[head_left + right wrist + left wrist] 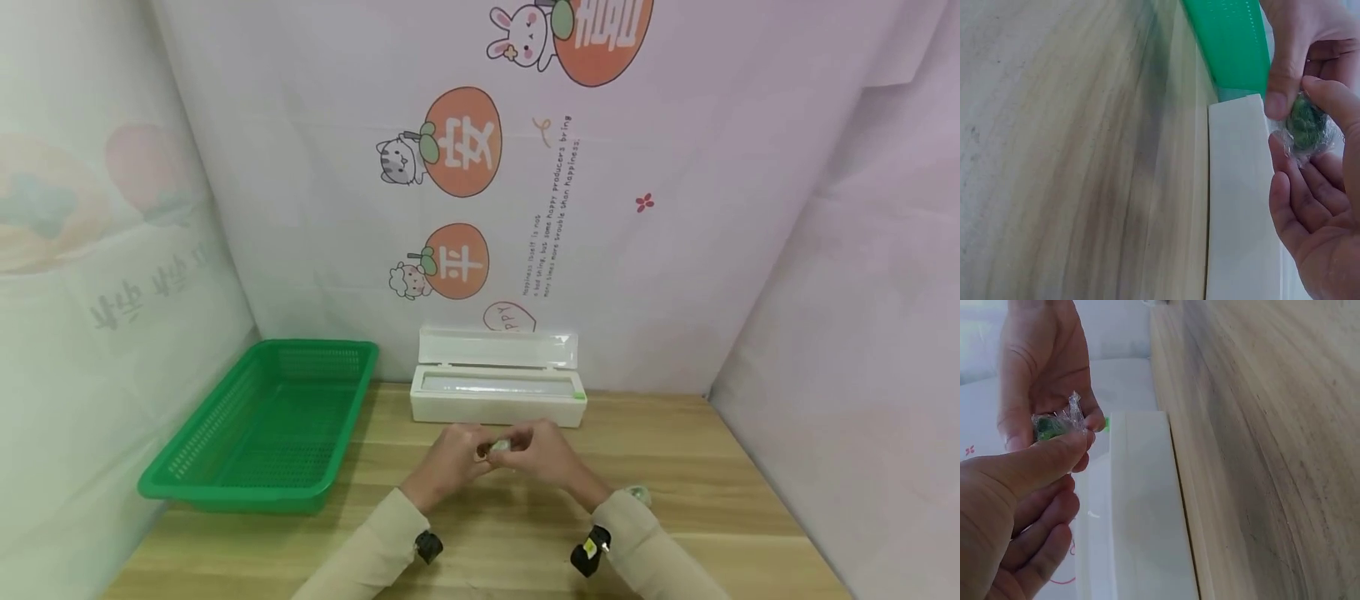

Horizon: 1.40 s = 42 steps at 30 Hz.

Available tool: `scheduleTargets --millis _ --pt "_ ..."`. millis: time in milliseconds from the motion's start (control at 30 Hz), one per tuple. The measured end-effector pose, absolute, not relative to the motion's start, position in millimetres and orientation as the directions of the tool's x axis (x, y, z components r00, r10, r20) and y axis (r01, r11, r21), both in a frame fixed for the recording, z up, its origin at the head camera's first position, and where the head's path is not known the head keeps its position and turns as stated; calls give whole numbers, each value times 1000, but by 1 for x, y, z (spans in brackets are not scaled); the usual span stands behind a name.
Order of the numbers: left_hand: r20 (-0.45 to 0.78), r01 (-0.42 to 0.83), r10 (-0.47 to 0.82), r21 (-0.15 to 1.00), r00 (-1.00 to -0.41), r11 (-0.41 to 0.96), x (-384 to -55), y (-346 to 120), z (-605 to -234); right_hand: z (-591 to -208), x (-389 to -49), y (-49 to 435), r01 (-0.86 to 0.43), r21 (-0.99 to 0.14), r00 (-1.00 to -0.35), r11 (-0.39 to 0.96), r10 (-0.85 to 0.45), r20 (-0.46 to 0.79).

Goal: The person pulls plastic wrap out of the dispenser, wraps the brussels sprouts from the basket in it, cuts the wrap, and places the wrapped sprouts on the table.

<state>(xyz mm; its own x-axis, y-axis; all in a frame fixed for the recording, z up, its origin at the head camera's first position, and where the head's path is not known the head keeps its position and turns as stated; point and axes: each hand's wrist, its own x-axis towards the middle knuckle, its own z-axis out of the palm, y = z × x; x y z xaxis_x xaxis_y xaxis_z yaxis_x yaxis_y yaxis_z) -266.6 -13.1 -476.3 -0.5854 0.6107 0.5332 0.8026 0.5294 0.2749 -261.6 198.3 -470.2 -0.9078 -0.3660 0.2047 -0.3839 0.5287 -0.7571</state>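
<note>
Both hands hold a small green item wrapped in clear cling film [1307, 125] above the table, in front of a white box. My left hand [455, 460] pinches the film between thumb and forefinger, where a twisted tuft of film [1075, 409] sticks up. My right hand [546, 454] grips the wrapped item from the other side, its thumb and forefinger around it and its other fingers curled below. Fingers hide much of the item in the head view, and its exact kind cannot be told through the film.
The white cling film box [495, 408] stands at the back with its clear lid [498, 348] raised. A green plastic basket [330, 492] sits at the left. Beside the right wrist lies a small wrapped item [640, 494]. Printed white cloth [637, 275] walls the wooden table [720, 500].
</note>
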Motion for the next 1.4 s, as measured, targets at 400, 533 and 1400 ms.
scheduleTargets --millis 400,533,1400 --pt "99 296 541 910 -835 291 -273 -23 -481 -462 -266 216 -449 -741 -842 500 -514 163" --pt "34 199 552 950 -833 241 -271 -22 -489 -461 -263 216 -450 -751 -819 484 -558 132" --pt "298 376 391 916 -871 139 -265 -10 -502 -463 -250 224 -341 -836 -923 430 -321 212"
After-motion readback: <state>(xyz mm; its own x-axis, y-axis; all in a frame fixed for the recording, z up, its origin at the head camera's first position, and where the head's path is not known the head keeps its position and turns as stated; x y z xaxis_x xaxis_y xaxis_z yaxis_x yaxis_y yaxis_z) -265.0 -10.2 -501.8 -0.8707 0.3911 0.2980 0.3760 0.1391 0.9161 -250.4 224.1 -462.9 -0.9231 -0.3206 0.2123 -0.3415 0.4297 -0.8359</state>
